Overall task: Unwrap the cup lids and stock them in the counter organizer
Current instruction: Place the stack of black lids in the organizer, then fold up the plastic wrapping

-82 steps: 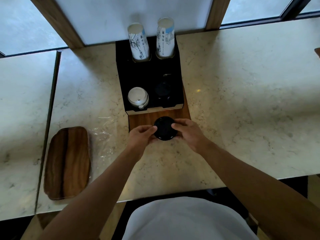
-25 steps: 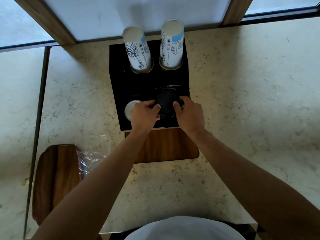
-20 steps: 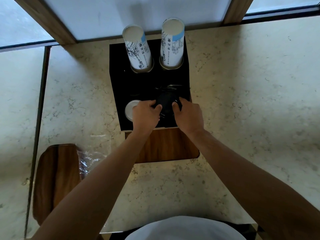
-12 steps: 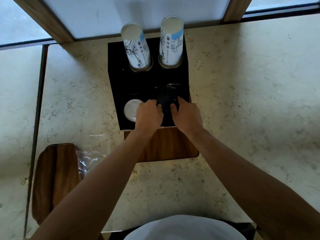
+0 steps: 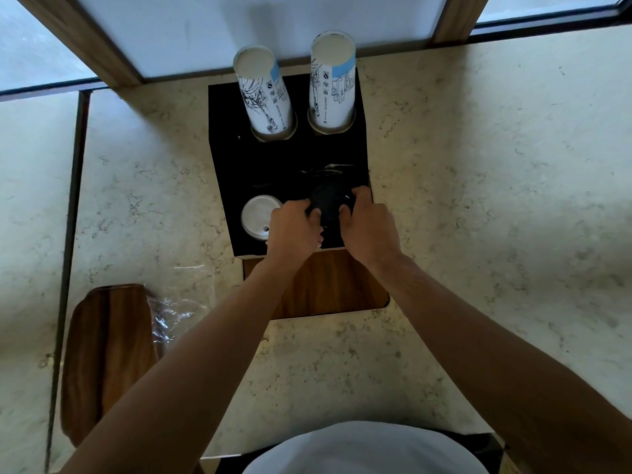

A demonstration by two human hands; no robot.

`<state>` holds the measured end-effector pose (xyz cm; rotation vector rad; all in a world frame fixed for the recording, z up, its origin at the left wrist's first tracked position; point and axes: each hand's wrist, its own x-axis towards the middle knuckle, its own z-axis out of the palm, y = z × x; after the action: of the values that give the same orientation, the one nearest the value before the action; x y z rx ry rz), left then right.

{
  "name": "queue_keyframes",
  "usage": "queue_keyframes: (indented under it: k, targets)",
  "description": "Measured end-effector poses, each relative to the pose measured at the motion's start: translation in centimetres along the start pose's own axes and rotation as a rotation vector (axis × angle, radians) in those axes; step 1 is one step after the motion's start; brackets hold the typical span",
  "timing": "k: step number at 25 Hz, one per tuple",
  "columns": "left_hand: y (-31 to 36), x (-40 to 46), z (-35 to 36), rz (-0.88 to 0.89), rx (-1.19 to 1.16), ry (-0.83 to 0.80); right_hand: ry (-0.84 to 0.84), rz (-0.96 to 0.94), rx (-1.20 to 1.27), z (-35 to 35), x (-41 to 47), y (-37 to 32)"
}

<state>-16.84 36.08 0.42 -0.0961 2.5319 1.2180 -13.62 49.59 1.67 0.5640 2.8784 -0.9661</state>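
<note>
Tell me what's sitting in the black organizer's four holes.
Organizer: back holes hold two cup stacks; front left white lids; front right black lids, partly covered by both hands.

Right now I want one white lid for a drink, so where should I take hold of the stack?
Pinch the top lid of the white lids by its rim, coming from above: it lies flat in the organizer well, with the left hand close on its right.

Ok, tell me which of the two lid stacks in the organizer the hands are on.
The black lids, in the front right slot of the organizer. Left hand and right hand grip them; the white lids sit untouched at front left.
</note>
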Motion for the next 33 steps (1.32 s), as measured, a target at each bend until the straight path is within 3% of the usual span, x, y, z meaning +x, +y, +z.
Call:
queue_keyframes:
  k: [10, 23, 29, 33]
  targets:
    - [0.0, -0.1, -0.6, 0.028, 0.145, 0.033, -0.050, -0.079, 0.005, 0.2, -0.2, 0.3]
    - [0.4, -2.2, -2.2, 0.012, 0.044, 0.082, -0.031, -0.099, -0.002, -1.5, -2.0, 0.5]
    - [-1.9, -6.0, -4.5, 0.026, 0.113, 0.142, -0.038, -0.008, 0.044, -1.3, -5.9, 1.5]
    - [-4.1, -8.7, -6.6, -0.001, 0.163, 0.174, -0.096, -0.057, -0.011, 0.5, -8.3, 1.1]
